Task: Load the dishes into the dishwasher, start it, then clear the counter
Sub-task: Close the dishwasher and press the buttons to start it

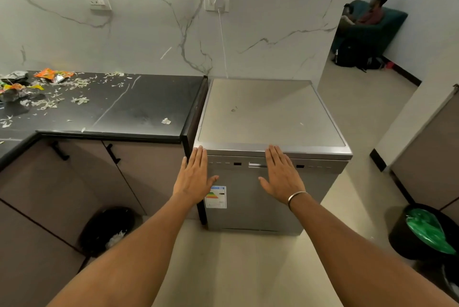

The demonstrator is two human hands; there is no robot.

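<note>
I hold left hand (195,177) and right hand (282,176) flat, fingers straight, apart, before the closed dishwasher (270,117) door.

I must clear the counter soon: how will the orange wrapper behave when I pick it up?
The orange wrapper looks crumpled and thin, so probably light and floppy, not fragile. Its shiny inside may be slippery. Pushed, it would likely drag nearby pale scraps.

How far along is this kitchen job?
The dishwasher is shut and no dishes show on the counter, so loading looks done. The left hand and right hand lie flat on its front; whether it runs is unclear. Wrappers and scraps litter the counter, uncleared.
</note>
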